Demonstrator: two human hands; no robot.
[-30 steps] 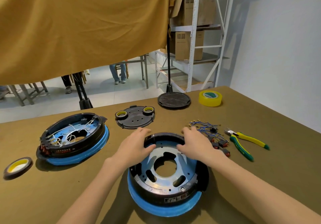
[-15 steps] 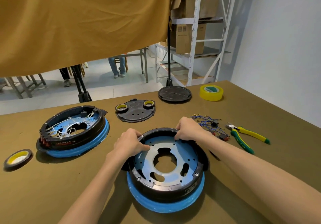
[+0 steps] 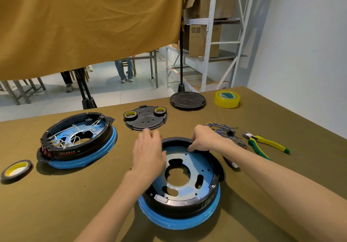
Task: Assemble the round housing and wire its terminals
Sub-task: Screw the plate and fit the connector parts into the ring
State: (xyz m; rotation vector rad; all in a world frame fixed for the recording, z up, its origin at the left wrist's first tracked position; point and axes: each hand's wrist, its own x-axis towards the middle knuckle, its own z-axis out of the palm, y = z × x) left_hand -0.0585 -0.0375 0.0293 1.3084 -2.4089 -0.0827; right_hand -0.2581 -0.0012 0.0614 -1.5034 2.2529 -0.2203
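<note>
The round housing [image 3: 184, 183], a black ring on a blue rim with a shiny perforated plate inside, lies flat on the desk [image 3: 56, 204] close to its near edge, a little right of the middle. In the head view the left hand [image 3: 148, 155] lies over the housing's left side with its fingers stretched out and fairly straight, pointing toward the far edge; it is blurred, and whether it touches the ring cannot be told. The right hand [image 3: 203, 138] is at the housing's far rim, fingers curled down so that the tips pinch or press the black ring there. Just right of that hand lies a tangle of blue wires [image 3: 223, 131] with small terminals, and beyond them, nearer the right edge, green-and-yellow pliers [image 3: 262, 145]. Toward the left edge sits a second housing [image 3: 77, 140], already holding white wires. At the near-left side lies a dark roll of tape [image 3: 16, 169] with a yellow core. Farther back, about the middle of the desk, a black cover plate [image 3: 145, 120] carries two small tape rolls [image 3: 130, 114]. At the far edge stands a round black base [image 3: 187, 100], with a yellow tape roll [image 3: 227, 99] beside it toward the far-right corner.
</note>
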